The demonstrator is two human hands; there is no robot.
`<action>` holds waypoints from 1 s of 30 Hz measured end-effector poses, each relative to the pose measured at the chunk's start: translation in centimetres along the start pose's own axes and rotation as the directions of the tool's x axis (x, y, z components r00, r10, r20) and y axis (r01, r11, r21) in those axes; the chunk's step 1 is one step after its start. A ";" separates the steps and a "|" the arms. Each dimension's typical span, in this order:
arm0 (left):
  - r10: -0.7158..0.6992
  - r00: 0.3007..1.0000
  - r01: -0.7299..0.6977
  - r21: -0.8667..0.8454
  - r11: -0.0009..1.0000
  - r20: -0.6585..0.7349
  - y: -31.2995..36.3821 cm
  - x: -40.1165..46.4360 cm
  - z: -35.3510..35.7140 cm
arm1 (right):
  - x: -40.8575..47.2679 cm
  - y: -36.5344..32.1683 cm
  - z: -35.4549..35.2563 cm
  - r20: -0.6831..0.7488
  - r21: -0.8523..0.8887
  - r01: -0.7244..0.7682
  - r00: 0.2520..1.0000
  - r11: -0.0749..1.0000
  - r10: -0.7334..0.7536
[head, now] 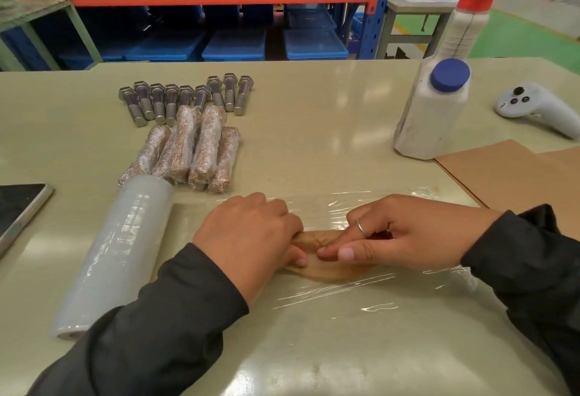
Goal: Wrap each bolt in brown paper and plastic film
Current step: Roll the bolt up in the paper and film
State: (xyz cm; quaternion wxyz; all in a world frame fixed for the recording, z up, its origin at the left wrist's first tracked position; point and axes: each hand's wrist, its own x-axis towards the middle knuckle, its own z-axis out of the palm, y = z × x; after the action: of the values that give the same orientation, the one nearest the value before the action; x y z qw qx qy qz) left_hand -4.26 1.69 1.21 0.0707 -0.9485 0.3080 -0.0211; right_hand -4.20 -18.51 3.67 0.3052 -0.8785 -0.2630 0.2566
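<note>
left hand (251,232) fingers curled, gripping paper roll (326,257) | right hand (405,235) pinching same roll | roll lies on film sheet (361,295) near table (314,107) front | wrapped bolts (191,151), bare bolts (185,97) far left | film roll (116,257) left

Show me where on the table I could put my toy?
Bare table lies between the wrapped bolts and the white bottle. It is crowded by the bare bolts, the film roll and where both hands work on the plastic film.

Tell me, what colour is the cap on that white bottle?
Blue: the cap on the white bottle, clearest in the head view.
</note>
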 end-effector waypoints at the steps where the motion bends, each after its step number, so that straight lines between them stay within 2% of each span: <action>1: 0.019 1.000 -0.019 0.013 1.000 -0.015 0.0 0.1 -0.1 | 0.0 0.1 0.0 -0.003 0.001 -0.005 1.000 1.000 0.005; 3: 0.041 0.998 -0.039 0.052 0.998 -0.041 0.2 0.1 0.0 | 0.0 0.2 -0.1 -0.005 0.008 -0.013 1.000 1.000 0.013; 6: 0.105 0.978 -0.090 0.087 0.992 -0.182 0.3 -0.2 -0.3 | -0.3 0.5 -0.2 -0.054 0.068 0.001 0.999 0.998 0.003; 9: 0.153 0.956 -0.140 0.066 0.988 -0.250 0.0 0.0 0.4 | -0.1 0.7 -0.2 -0.294 0.129 0.111 0.953 0.985 -0.069; 11: 0.159 0.949 -0.147 0.066 0.987 -0.273 0.1 -0.1 0.3 | 0.2 0.7 0.1 -0.396 -0.032 0.140 0.908 0.990 -0.141; 15: 0.096 0.930 -0.086 0.046 0.995 -0.354 0.0 -0.3 0.0 | 0.8 0.5 1.4 -0.344 -0.401 0.040 0.919 0.915 -0.191; 18: 0.079 0.907 -0.066 0.046 0.997 -0.414 -0.3 -0.4 -0.3 | 0.9 0.2 1.6 -0.363 -0.543 -0.045 0.913 0.838 -0.187; 21: 0.069 0.902 -0.060 0.035 0.998 -0.426 -0.4 -0.4 -0.5 | 0.7 0.2 1.4 -0.416 -0.585 -0.105 0.890 0.804 -0.186; 24: 0.072 0.905 -0.068 0.023 0.997 -0.419 -0.3 -0.4 -0.4 | 0.5 0.1 1.5 -0.411 -0.609 -0.128 0.895 0.783 -0.174; 30: 0.087 0.917 -0.119 -0.061 0.991 -0.390 -0.4 -0.4 -0.3 | 0.4 0.3 1.3 -0.395 -0.578 -0.138 0.910 0.805 -0.127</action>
State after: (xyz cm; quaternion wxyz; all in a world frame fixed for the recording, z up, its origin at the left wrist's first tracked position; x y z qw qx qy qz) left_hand -4.40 2.23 1.58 -0.0299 -0.9103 0.3660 -0.1909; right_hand -4.60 -17.97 2.52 0.0630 -0.9640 -0.2564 -0.0301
